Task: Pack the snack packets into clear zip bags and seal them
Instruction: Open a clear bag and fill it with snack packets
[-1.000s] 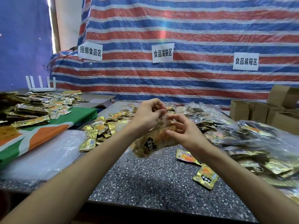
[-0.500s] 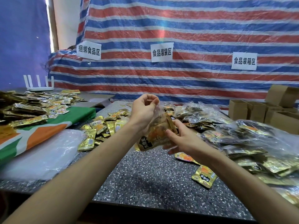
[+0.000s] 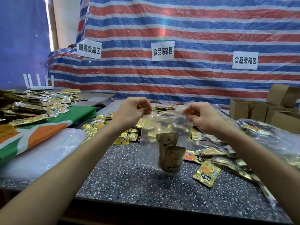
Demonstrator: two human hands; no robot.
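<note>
A clear zip bag [image 3: 149,143] hangs upright in the air above the speckled table [image 3: 129,181]. My left hand [image 3: 133,111] pinches its top left corner and my right hand [image 3: 203,117] pinches its top right corner, stretching the zip edge between them. Two gold snack packets [image 3: 170,153] lie inside, sunk to the bag's lower right. Loose gold snack packets [image 3: 207,173] lie on the table below and to the right. More loose packets [image 3: 99,124] are heaped behind my left arm.
Filled clear bags [image 3: 263,135] pile up along the right side. Cardboard boxes [image 3: 253,111] stand at the back right. A stack of empty plastic bags [image 3: 42,153] and a green-orange cloth [image 3: 48,129] with more packets lie at left. A striped tarp hangs behind.
The bag was bunched between my hands with the packets going in. My hands have moved apart to its top corners, and it hangs flat with the packets dropped to the bottom.
</note>
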